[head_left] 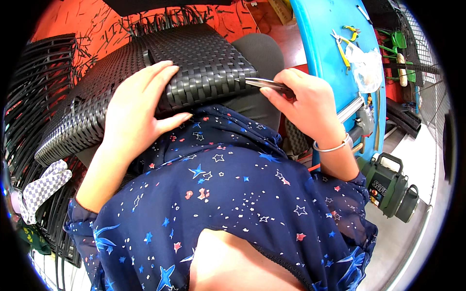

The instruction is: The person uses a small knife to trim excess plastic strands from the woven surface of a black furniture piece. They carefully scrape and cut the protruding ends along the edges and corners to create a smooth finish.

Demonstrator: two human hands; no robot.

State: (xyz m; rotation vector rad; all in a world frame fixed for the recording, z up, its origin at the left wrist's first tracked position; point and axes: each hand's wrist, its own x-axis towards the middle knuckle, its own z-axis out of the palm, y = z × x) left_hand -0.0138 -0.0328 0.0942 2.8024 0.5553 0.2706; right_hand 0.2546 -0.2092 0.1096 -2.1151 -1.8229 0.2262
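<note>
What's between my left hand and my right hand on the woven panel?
In the head view, only the black woven panel spans between left hand and right hand, which holds a metal tool against its edge.

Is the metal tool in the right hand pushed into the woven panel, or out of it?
In: the tool tip in right hand disappears into the woven panel edge.

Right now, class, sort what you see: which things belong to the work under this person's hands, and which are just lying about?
In the work:
- woven black panel, pressed down by the left hand
- metal tool, gripped by the right hand, tip at the panel's edge

Lying about:
- pliers on the blue board
- clear plastic bag
- green flask
- checked cloth
</note>
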